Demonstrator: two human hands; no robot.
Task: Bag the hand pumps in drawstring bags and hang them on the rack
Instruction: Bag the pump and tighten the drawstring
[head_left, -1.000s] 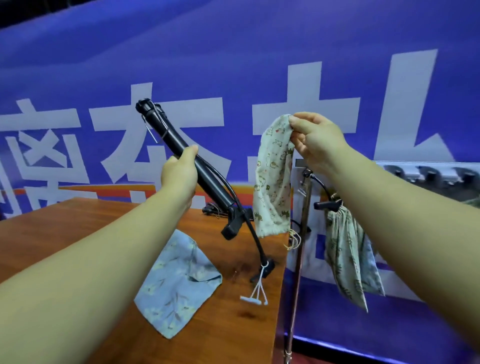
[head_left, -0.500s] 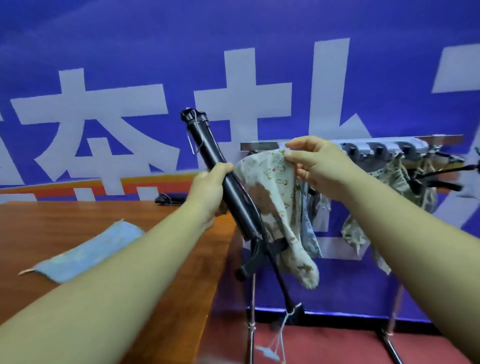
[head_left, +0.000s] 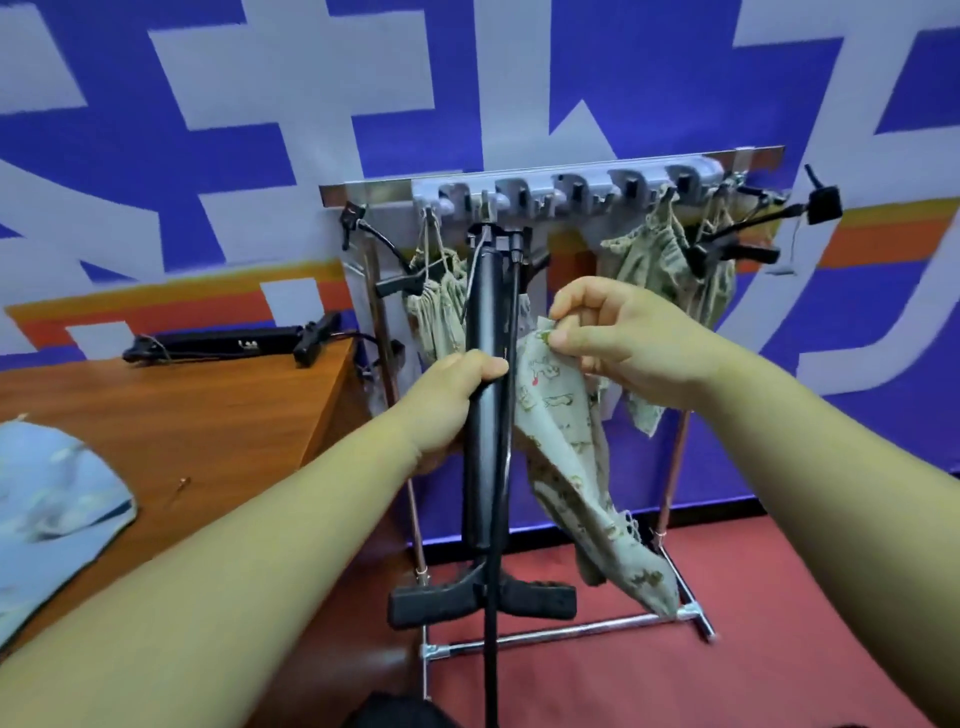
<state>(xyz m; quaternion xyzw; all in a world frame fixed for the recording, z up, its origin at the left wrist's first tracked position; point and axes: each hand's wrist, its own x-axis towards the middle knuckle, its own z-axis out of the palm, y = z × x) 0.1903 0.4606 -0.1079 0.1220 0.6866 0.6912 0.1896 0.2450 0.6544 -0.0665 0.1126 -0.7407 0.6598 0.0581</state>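
My left hand (head_left: 451, 402) grips a black hand pump (head_left: 484, 457) by its barrel, held upright with its T-handle at the bottom and its hose hanging down. My right hand (head_left: 621, 340) pinches the top edge of a pale printed drawstring bag (head_left: 566, 457), which hangs limp right beside the pump. Behind both stands the rack (head_left: 571, 189) with a row of grey hooks. Bagged pumps hang from it on the left (head_left: 439, 306) and on the right (head_left: 670, 265).
A wooden table (head_left: 208, 431) is at the left, with another black pump (head_left: 228, 343) along its far edge and a light blue bag (head_left: 52, 499) at its near left. The rack's metal legs and crossbar (head_left: 561, 631) stand on red floor. A blue banner wall is behind.
The view has swung right toward the rack. My left hand turned the pump from tilted to upright in front of the rack, and my right hand brought the printed bag in close beside it.
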